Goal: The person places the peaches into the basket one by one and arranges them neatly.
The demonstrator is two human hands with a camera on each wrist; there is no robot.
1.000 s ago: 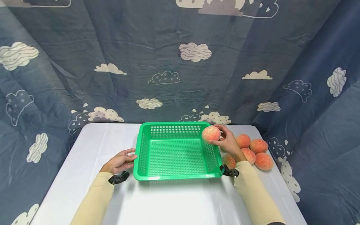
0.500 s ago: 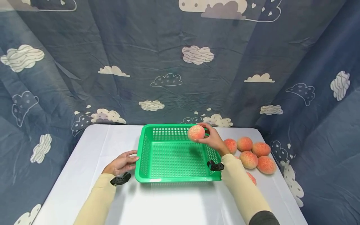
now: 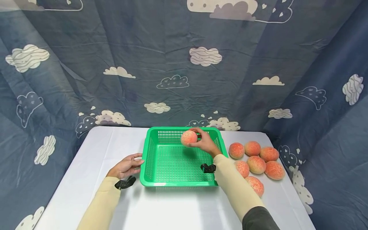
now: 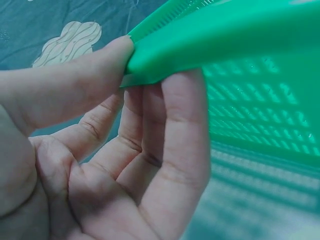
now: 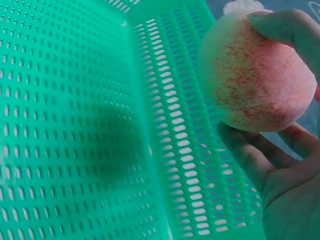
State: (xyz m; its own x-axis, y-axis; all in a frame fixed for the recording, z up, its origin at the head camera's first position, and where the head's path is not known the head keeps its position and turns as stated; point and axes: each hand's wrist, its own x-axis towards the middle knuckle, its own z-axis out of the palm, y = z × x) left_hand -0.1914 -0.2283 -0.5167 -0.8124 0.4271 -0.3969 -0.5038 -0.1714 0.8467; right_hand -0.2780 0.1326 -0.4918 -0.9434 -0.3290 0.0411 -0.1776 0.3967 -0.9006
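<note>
My right hand [image 3: 204, 143] cups a peach [image 3: 188, 138] over the basket's [image 3: 172, 183] far side. Only the left wrist view shows my left hand [image 4: 100, 165] pinching the rim, thumb above, fingers beneath.

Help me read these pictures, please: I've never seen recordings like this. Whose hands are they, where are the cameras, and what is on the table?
A person wears three cameras: one on the head, one on each wrist. The head view looks down on a white table with a green perforated plastic basket. The right hand holds a round orange-pink peach above the basket; the right wrist view shows that closely. The left hand holds the basket's left rim between thumb and fingers, as the left wrist view shows. Seven more peaches lie right of the basket.
</note>
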